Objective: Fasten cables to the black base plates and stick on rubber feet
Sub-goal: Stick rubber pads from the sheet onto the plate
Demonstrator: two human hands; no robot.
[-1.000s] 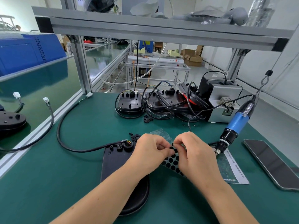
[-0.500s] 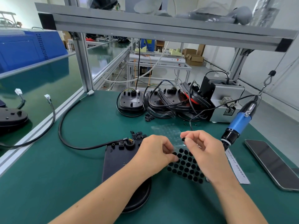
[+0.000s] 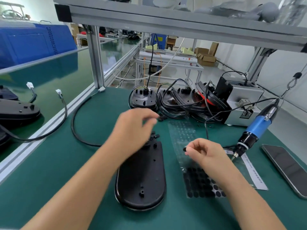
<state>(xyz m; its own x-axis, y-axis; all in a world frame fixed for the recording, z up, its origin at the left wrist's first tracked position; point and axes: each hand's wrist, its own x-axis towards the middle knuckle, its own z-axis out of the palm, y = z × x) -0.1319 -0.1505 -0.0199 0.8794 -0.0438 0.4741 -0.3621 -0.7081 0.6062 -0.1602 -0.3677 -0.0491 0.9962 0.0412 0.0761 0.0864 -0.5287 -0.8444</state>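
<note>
On the green bench mat [image 3: 49,188] the black base plate [image 3: 141,178] lies flat, with its cable [image 3: 78,130] looping away to the left. The right hand [image 3: 201,154] pinches one rubber foot [image 3: 184,149] above the sheet of rubber feet [image 3: 201,185]. The left hand [image 3: 132,130] hovers blurred over the plate's far end, fingers loosely curled and holding nothing.

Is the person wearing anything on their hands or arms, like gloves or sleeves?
No. Both the left hand and the right hand are bare, without gloves, and both forearms are uncovered to the picture's edge. No sleeve, watch, ring or wrist strap shows.
</note>
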